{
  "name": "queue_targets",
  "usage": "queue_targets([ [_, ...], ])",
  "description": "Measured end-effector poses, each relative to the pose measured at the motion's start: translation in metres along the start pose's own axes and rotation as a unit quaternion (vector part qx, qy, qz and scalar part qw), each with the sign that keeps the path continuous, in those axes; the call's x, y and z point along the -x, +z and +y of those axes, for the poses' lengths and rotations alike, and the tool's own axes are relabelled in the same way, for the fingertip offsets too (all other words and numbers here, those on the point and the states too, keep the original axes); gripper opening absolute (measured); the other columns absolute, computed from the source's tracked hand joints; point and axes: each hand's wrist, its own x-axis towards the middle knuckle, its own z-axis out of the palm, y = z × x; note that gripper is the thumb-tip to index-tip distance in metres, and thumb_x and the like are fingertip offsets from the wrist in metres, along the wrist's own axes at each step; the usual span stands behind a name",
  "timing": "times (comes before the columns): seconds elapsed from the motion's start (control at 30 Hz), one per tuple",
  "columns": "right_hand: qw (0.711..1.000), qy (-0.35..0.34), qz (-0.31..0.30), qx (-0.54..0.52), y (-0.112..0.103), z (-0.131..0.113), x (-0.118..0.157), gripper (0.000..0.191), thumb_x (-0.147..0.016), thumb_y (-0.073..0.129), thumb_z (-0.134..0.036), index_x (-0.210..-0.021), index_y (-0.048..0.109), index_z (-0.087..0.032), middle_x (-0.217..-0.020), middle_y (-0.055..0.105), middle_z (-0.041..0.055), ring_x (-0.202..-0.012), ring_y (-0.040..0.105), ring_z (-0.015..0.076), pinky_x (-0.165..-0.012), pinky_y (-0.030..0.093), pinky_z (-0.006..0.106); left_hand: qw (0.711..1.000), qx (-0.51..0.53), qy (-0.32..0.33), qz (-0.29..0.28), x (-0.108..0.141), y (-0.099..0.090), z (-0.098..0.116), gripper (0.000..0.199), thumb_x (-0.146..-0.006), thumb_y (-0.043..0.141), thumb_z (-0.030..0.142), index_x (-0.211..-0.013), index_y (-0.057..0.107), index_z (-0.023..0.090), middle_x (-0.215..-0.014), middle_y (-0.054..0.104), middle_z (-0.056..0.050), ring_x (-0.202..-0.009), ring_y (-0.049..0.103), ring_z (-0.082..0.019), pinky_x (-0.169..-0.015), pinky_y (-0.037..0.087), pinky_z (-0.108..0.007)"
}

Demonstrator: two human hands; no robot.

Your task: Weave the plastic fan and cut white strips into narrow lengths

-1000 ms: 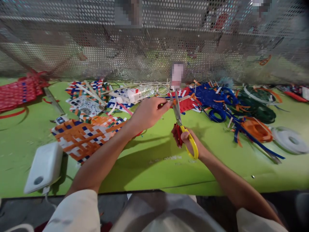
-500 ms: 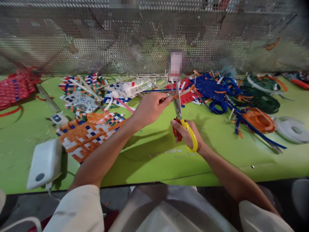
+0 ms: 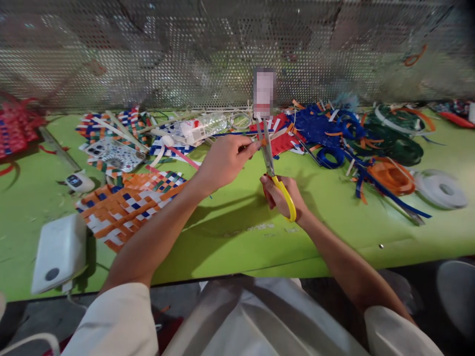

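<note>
We have the scissors [image 3: 270, 165] in our right hand [image 3: 286, 190], above the middle of the desk [image 3: 230, 252], its grip wrapped round the red and yellow handles. The blades point away from us, with their tips parted. Our left hand [image 3: 224, 160] is palm down just left of the blades, its grip pinched together, thumb to fingertip, on a small orange strip [image 3: 264, 142] that reaches the blades; how much of it lies inside the fingers we cannot tell. Beyond the blades we see a red weave [image 3: 285, 142] and a blue weave [image 3: 313, 129] side by side. To our right lie a blue roll [image 3: 329, 157], an orange roll [image 3: 393, 177] and a white roll [image 3: 441, 190], with a green coil [image 3: 403, 151] behind them. Past our left hand is a clear bottle [image 3: 213, 124] on its side. By our left forearm lies an orange and white weave [image 3: 124, 212], a phone [image 3: 115, 154] beyond it and a power bank [image 3: 61, 249] nearer us.
</note>
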Motion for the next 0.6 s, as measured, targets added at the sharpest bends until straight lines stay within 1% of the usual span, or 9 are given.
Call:
queue_targets([
  [0.07, 0.999, 0.007, -0.028, -0.031, 0.001, 0.003, -0.002, 0.071, -0.09, 0.057, -0.093, -0.07, 0.045, -0.025, -0.055, 0.049, -0.0027, -0.049, 0.053, 0.0141, -0.053, 0.042, 0.03, 1.0, -0.004, 0.003, -0.001, -0.001, -0.001, -0.001, 0.047, -0.11, 0.056, 0.039, -0.067, 0.047, 0.021, -0.059, 0.039, 0.001, -0.062, 0.038, -0.016, -0.063, 0.03, -0.032],
  [0.17, 0.997, 0.011, -0.049, -0.057, 0.002, 0.01, -0.005, 0.074, -0.087, 0.056, -0.097, -0.075, 0.046, -0.025, -0.058, 0.05, -0.003, -0.049, 0.056, 0.0151, -0.05, 0.042, 0.03, 1.0, -0.005, 0.009, -0.01, -0.001, -0.004, -0.002, 0.047, -0.11, 0.056, 0.038, -0.067, 0.048, 0.021, -0.06, 0.041, 0.001, -0.062, 0.039, -0.015, -0.063, 0.031, -0.032],
  [0.3, 0.996, -0.028, -0.059, -0.063, 0.002, 0.016, -0.007, 0.075, -0.086, 0.055, -0.098, -0.079, 0.05, -0.023, -0.066, 0.052, -0.0017, -0.057, 0.055, 0.015, -0.054, 0.044, 0.03, 1.0, -0.009, 0.014, -0.018, 0.0, -0.006, 0.002, 0.048, -0.111, 0.055, 0.042, -0.068, 0.052, 0.02, -0.06, 0.043, 0.0, -0.064, 0.042, -0.016, -0.064, 0.032, -0.031],
  [0.37, 0.997, -0.032, -0.049, -0.052, 0.002, 0.013, -0.008, 0.076, -0.083, 0.059, -0.098, -0.083, 0.055, -0.023, -0.071, 0.056, 0.0, -0.063, 0.057, 0.0161, -0.057, 0.045, 0.03, 1.0, -0.015, 0.013, -0.022, 0.0, -0.004, 0.005, 0.048, -0.111, 0.055, 0.044, -0.07, 0.055, 0.02, -0.061, 0.047, -0.001, -0.065, 0.044, -0.017, -0.064, 0.033, -0.032],
  [0.43, 0.999, -0.013, -0.025, -0.029, 0.002, 0.007, -0.009, 0.077, -0.079, 0.062, -0.099, -0.084, 0.058, -0.022, -0.072, 0.059, 0.001, -0.066, 0.058, 0.0175, -0.06, 0.046, 0.031, 0.999, -0.022, 0.012, -0.023, 0.001, -0.003, 0.008, 0.048, -0.111, 0.056, 0.045, -0.071, 0.057, 0.02, -0.063, 0.049, -0.002, -0.066, 0.046, -0.017, -0.065, 0.033, -0.032],
  [0.53, 1.0, 0.018, 0.009, 0.012, 0.001, -0.003, -0.008, 0.075, -0.08, 0.064, -0.097, -0.075, 0.056, -0.023, -0.066, 0.058, 0.0012, -0.064, 0.055, 0.0173, -0.064, 0.046, 0.032, 0.999, -0.029, 0.012, -0.025, 0.001, -0.002, 0.012, 0.048, -0.112, 0.056, 0.045, -0.072, 0.058, 0.019, -0.063, 0.051, -0.002, -0.066, 0.047, -0.017, -0.065, 0.032, -0.031],
  [0.6, 0.999, 0.026, 0.02, 0.017, 0.0, -0.008, -0.006, 0.073, -0.082, 0.066, -0.094, -0.071, 0.054, -0.023, -0.063, 0.057, 0.0011, -0.061, 0.054, 0.0166, -0.064, 0.045, 0.033, 0.999, -0.029, 0.016, -0.03, 0.002, -0.002, 0.013, 0.047, -0.112, 0.056, 0.044, -0.072, 0.059, 0.019, -0.063, 0.051, -0.002, -0.064, 0.046, -0.017, -0.064, 0.032, -0.031],
])
